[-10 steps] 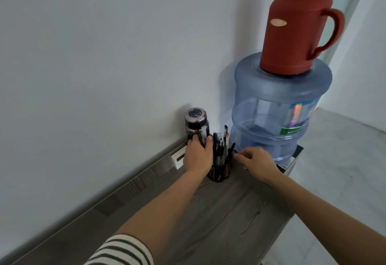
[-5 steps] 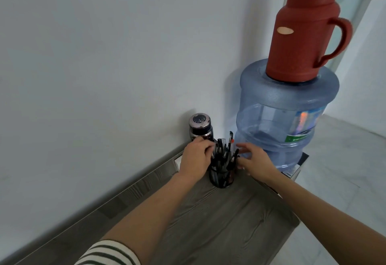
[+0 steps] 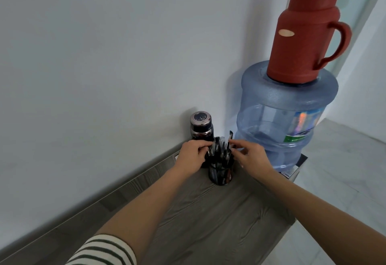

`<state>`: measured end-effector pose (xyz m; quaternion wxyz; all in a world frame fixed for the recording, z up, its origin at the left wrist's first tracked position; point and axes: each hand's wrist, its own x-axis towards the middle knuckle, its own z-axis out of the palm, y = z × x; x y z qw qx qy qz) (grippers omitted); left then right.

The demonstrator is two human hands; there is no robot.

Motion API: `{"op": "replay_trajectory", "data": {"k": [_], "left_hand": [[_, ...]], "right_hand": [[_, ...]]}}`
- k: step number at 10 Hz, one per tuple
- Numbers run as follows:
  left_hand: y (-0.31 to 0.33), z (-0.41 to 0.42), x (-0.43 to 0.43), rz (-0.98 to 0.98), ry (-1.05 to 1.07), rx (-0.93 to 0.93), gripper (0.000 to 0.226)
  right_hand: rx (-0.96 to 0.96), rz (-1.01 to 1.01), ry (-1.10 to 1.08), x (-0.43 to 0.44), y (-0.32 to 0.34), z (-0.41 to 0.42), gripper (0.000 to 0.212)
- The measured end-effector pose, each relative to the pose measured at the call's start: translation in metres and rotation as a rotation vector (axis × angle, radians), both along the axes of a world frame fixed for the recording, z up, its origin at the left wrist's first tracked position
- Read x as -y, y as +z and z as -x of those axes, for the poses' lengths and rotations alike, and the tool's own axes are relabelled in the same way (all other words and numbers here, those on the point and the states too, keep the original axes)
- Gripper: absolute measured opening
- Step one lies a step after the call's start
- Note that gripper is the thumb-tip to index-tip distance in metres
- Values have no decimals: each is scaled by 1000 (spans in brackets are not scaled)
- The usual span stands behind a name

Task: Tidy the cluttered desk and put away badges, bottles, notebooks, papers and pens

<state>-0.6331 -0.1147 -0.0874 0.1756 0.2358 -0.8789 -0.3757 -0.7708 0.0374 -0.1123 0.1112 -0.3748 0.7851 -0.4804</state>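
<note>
Surface: grey wood-grain desk (image 3: 208, 218), narrow, running from 7 o'clock to 1 o'clock along a plain white wall (image 3: 104, 66). A raised grey strip lines the desk's wall edge. Pale marbled floor (image 3: 344, 170) at 3 o'clock, past the desk's end.

Containers: dark mesh cup (image 3: 220, 178) upright near the desk's far end, packed with pens (image 3: 221, 152), mostly black, tips and caps up; one stands taller than the rest at the cup's 1 o'clock. Dark flask (image 3: 201, 128) with a metal lid at the cup's 11 o'clock, against the wall, upright, just beside the cup. Blue water jug (image 3: 271, 122) at the cup's 2 o'clock, beyond the desk's end, partly filled. Red thermos (image 3: 302, 45) stands upright on the jug's top, handle toward 3 o'clock.

Hands: left hand (image 3: 191, 156) at the cup's 9 o'clock, fingers curled around the pen tops on that side, gripping them. Right hand (image 3: 252, 157) at the cup's 3 o'clock, fingers bent, forefinger and thumb close to the tall pen; cannot tell whether they pinch it. Striped sleeve (image 3: 102, 252) on the left arm at 7 o'clock.

Writing: jug label (image 3: 302, 126) has a shiny rainbow patch and a green band with white text, too small to read. Pale oval (image 3: 286, 33) on the thermos, blank as far as visible. Flask lid pattern is blurred.
</note>
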Motion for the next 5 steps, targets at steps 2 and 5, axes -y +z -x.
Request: {"op": "replay_trajectory", "data": {"k": [2, 5], "left_hand": [[-7, -21, -1, -91, 57, -14, 40], [-23, -114, 2, -2, 193, 86, 30]], "right_hand": [[75, 0, 11, -4, 2, -3, 34], [-211, -176, -151, -4, 11, -34, 41]]}}
